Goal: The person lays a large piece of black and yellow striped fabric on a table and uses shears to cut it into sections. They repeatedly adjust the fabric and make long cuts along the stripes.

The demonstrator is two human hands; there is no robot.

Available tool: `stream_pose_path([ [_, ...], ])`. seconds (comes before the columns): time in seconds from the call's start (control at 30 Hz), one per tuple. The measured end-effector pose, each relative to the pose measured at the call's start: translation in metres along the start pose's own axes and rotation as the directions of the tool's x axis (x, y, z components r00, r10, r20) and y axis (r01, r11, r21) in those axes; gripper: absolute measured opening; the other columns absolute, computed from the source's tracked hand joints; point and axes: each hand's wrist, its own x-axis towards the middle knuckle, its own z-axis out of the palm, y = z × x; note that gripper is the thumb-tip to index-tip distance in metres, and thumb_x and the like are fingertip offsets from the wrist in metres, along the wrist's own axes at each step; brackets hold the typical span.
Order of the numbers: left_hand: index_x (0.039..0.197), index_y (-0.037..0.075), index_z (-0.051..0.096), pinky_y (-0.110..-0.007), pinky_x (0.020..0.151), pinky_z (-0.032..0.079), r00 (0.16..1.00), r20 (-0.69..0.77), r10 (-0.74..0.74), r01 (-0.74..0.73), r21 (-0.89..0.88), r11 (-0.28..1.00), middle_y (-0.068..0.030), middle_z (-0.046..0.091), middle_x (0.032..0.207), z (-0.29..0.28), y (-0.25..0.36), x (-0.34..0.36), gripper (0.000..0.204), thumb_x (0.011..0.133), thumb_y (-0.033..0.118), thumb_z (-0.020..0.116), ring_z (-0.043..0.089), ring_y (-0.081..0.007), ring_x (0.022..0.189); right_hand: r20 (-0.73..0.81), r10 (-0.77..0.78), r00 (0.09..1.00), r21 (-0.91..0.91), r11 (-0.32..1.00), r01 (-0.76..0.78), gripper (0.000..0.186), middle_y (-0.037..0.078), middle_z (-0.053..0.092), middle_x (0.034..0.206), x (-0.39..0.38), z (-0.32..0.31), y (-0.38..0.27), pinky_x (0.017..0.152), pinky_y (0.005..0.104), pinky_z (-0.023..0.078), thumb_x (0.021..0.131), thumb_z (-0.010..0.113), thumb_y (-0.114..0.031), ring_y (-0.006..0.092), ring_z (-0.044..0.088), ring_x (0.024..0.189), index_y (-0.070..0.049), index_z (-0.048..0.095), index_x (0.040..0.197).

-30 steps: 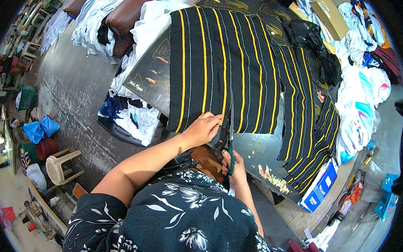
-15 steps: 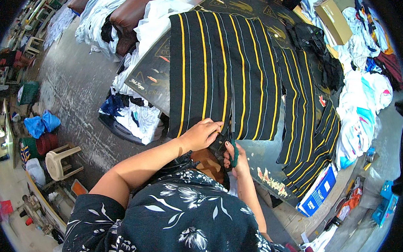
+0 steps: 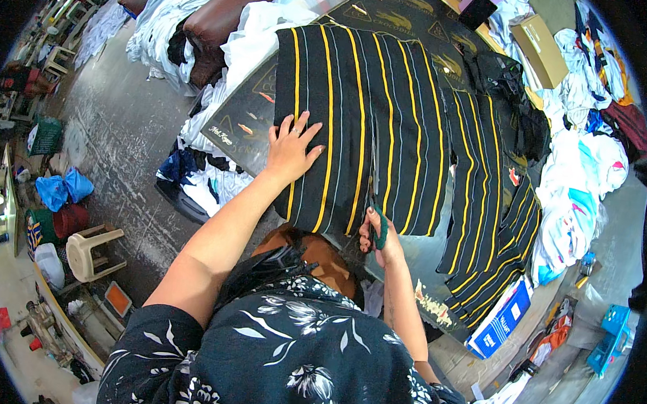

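Note:
Black cloth with yellow and grey stripes (image 3: 411,96) lies on a dark board (image 3: 241,101), with a long slit running up from its lower edge. My left hand (image 3: 291,144) rests spread on the cloth's left part, fingers apart. My right hand (image 3: 377,235) is closed on scissors with dark green wrapped handles (image 3: 381,229), their blades pointing up along the slit at the lower edge. More striped pieces (image 3: 481,160) lie overlapping to the right.
White garments are heaped left of the board (image 3: 214,180) and right of it (image 3: 577,180). A blue-and-white box (image 3: 498,316) sits at the right edge, a cardboard box (image 3: 536,48) behind. A plastic stool (image 3: 94,251) stands on the left floor.
My left hand has moved up and left from beside the scissors and now lies spread on the cloth. My right hand with the scissors has risen slightly.

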Motion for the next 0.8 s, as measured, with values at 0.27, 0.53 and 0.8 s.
stream_pose_path([
  [0.27,0.137,0.024,0.052,-0.054,0.107,0.024,0.993,-0.102,0.057,-0.056,0.015,0.998,-0.0084,0.037,0.152,0.006,-0.006,-0.011,0.05,0.091,0.041,0.061,0.034,-0.035,0.135,-0.028,-0.031,0.999,-0.099,0.995,0.028,0.038,0.0,0.045,0.059,0.008,0.001,-0.005,0.041,0.0277,0.034,0.092,0.066,-0.045,0.01,0.043,0.043,-0.011,0.049,0.088],
  [0.53,0.137,0.023,0.052,-0.053,0.107,0.025,0.992,-0.112,0.065,-0.066,0.003,0.998,-0.0087,0.036,0.152,0.003,-0.005,-0.013,0.051,0.09,0.041,0.062,0.034,-0.0351,0.134,0.031,-0.036,0.999,-0.049,0.998,0.038,0.045,-0.001,0.044,0.058,0.02,0.001,-0.02,0.041,0.0271,0.037,0.087,0.069,-0.05,0.0097,0.045,0.044,-0.012,0.047,0.083],
  [0.8,0.137,0.023,0.053,-0.051,0.104,0.027,0.99,-0.122,0.073,-0.074,-0.011,0.997,-0.0087,0.037,0.152,0.003,-0.006,-0.013,0.052,0.088,0.039,0.065,0.035,-0.035,0.134,0.049,-0.049,0.998,-0.073,0.996,0.052,0.043,-0.001,0.044,0.057,0.039,0.001,-0.035,0.04,0.0266,0.037,0.09,0.067,-0.048,0.0094,0.044,0.042,-0.012,0.046,0.082],
])
